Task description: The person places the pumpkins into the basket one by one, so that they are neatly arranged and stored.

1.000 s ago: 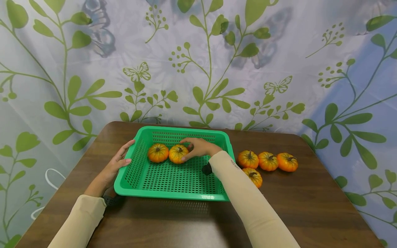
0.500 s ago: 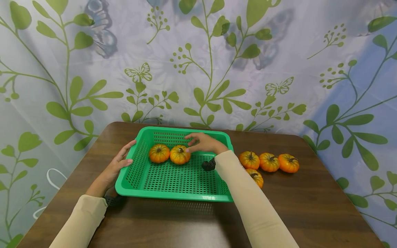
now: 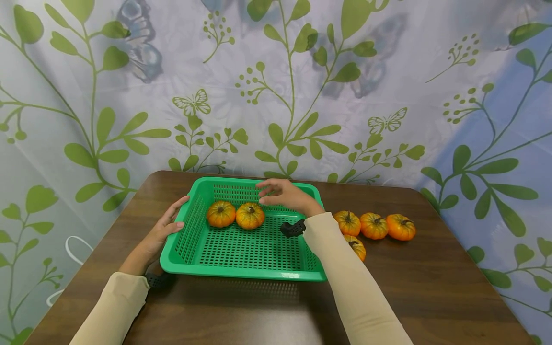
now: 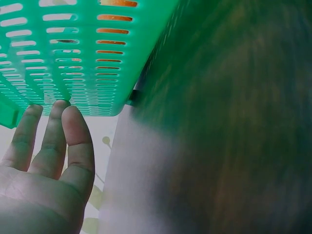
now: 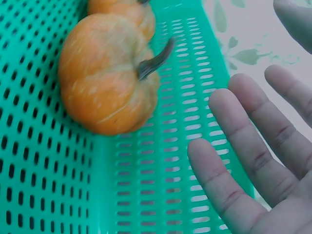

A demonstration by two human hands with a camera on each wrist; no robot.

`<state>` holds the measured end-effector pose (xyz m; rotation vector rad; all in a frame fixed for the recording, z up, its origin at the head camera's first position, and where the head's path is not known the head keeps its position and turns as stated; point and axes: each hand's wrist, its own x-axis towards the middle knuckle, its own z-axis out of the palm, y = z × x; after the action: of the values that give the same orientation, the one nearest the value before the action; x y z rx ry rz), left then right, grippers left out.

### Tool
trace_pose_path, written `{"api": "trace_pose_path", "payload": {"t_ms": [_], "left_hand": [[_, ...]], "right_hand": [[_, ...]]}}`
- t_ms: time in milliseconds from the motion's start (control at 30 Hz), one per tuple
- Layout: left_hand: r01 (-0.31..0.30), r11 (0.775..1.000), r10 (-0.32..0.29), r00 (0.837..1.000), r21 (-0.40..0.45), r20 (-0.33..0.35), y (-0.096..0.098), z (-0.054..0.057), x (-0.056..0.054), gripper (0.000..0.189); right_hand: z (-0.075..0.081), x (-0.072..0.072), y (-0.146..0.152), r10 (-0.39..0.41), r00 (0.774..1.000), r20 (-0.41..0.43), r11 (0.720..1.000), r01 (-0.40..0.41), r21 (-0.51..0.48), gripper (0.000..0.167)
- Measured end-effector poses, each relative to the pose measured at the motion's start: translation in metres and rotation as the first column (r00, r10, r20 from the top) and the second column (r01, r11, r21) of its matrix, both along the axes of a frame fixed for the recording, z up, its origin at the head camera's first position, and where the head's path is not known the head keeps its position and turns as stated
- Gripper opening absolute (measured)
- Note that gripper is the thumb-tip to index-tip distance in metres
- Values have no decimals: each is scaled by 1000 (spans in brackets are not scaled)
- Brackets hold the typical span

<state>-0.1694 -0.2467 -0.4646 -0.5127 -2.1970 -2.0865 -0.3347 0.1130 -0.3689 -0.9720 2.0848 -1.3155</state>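
The right hand (image 3: 288, 195), fingers loosely extended and empty, hung over the green plastic basket (image 3: 241, 273), far right. Two mini pumpkins (image 3: 221, 214) sat inside, far left; four lay outside, right. The left hand (image 3: 158, 235), fingers nearly straight, touched the basket's left side.

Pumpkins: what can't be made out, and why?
Head: part of the nearest loose pumpkin, behind the right sleeve.
Left wrist: orange contents, mostly hidden by the basket wall.
Left wrist: right side, blurred.
Right wrist: farther pumpkin, cut by top edge, overlapped by nearer pumpkin.
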Motion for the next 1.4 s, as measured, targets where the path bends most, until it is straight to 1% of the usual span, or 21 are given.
{"api": "trace_pose_path", "payload": {"t_ms": [200,333,533,700,800,1033,1167,1267,1400], "left_hand": [[18,1000,-18,1000,11,-17,-1,-2,0,66],[18,1000,-18,1000,14,-6,-2,-2,0,66],[11,1000,-11,1000,16,2,-3,-3,2,66],[11,1000,-11,1000,19,3,-3,-3,2,66],[9,1000,-10,1000,17,6,-3,-3,1,66],[4,1000,-4,1000,15,-2,-2,-3,0,66],[21,999,-20,1000,37,-11,-1,-3,1,66],[32,998,-31,999,50,-18,0,-3,1,66],[20,999,-19,999,40,-29,1,-3,1,66]], "right_hand": [[3,7,7,-23,998,53,991,30,-134,57],[8,13,12,-43,998,43,981,51,-186,55],[16,23,19,-89,996,-9,963,84,-254,48],[23,31,28,-141,988,-66,954,118,-274,44],[26,36,34,-162,984,-80,952,134,-277,43],[25,42,53,-189,980,-68,944,162,-289,43],[26,46,63,-204,976,-71,941,176,-291,44],[28,49,71,-223,971,-90,938,188,-290,45],[29,52,82,-234,966,-108,937,194,-292,45]]}}
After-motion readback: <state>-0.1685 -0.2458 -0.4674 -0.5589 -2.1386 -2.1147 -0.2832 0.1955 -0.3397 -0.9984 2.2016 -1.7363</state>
